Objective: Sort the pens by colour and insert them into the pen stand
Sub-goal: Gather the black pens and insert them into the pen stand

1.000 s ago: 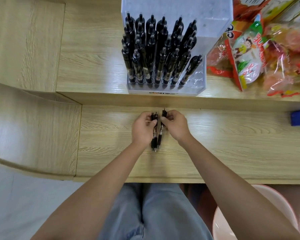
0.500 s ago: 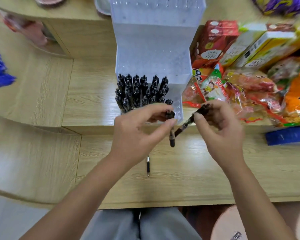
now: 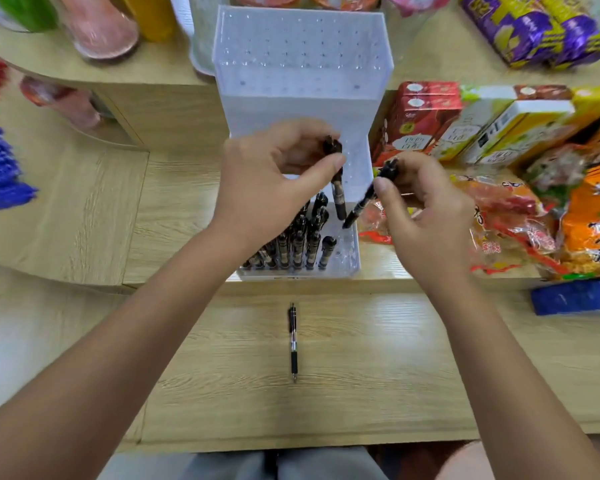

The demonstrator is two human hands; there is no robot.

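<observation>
Each hand, left (image 3: 274, 183) and right (image 3: 426, 211), pinches one black pen (image 3: 338, 188) above the clear pen stand (image 3: 302, 77); lowering each upright into a free right-hand hole should avoid jamming.

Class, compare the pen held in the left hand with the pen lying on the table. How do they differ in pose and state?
The held pen is pinched by the left hand; the table pen is touched by nothing. The held pen hangs nearly upright above the pen stand; the table pen lies flat on the table, in front of the stand. Both are dark pens.
</observation>
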